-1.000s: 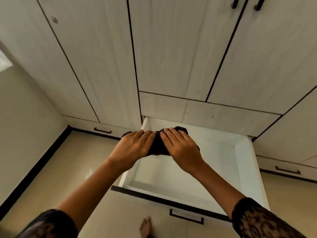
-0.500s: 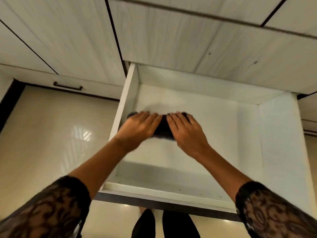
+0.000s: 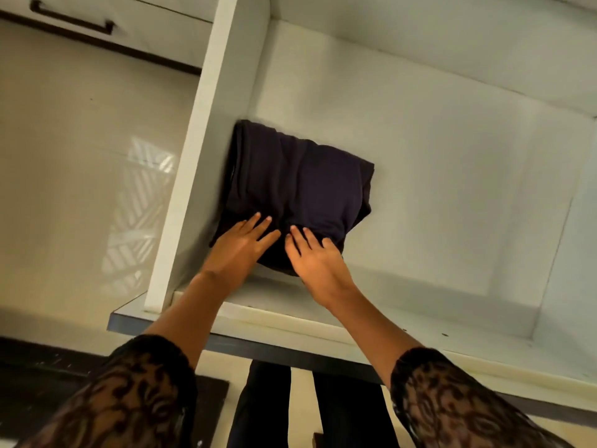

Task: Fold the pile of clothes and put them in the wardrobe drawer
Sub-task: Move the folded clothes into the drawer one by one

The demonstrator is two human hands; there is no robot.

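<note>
Both hands lie flat on the near edge of a folded dark garment [image 3: 300, 185] that sits on the bottom of the open white drawer [image 3: 197, 156]. The left hand [image 3: 239, 250] has its fingers straight and slightly spread, palm down on the cloth's near left corner. It grips nothing; it only presses or rests on the fabric. The right hand [image 3: 315, 260] lies just beside it, the fingertips of the two almost touching, also palm down with straight fingers and the thumb lying on top of the cloth, not curled round it.

The garment stretches away from the fingertips, forming a rough square. Its left edge runs along the drawer's side wall just beyond the left hand, touching it or very nearly so. To the right of the right hand the drawer bottom is bare white board, reaching to the far side wall well apart from the cloth.

Below the wrists, the forearms cross the drawer's front rim, and dark lace sleeves [image 3: 129, 399] cover the arms nearer the camera. Between the arms, under the drawer front, a pair of legs in dark trousers [image 3: 265, 409] shows. Left of the left hand, outside the drawer, lies a glossy pale floor [image 3: 64, 156], and beyond it a neighbouring drawer's dark handle [image 3: 72, 21].
</note>
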